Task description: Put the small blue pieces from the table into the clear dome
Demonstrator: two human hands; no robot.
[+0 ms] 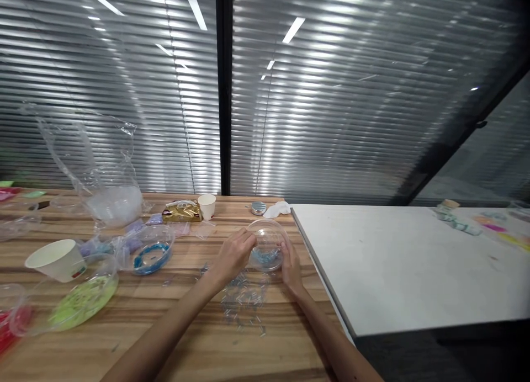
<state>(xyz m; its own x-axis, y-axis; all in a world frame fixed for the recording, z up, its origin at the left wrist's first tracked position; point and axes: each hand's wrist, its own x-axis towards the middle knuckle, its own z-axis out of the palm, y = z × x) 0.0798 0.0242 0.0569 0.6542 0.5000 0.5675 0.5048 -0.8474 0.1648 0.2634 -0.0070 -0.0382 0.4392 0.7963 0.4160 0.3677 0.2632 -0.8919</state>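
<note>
A clear plastic bowl (267, 235) with blue beads in its bottom stands on the wooden table (174, 327). My left hand (232, 256) rests on its left rim, fingers curled over the edge. On the bowl's right side, my right hand (291, 266) presses against the wall. Several small silvery tube beads (244, 302) lie scattered on the wood just in front of the bowl, between my forearms.
To the left stand a clear bowl of blue beads (149, 255), a bowl of green beads (83, 300), a tipped paper cup (58, 259) and a big clear bag (110, 197). A small paper cup (206, 206) stands behind. A white table (406, 266) adjoins on the right.
</note>
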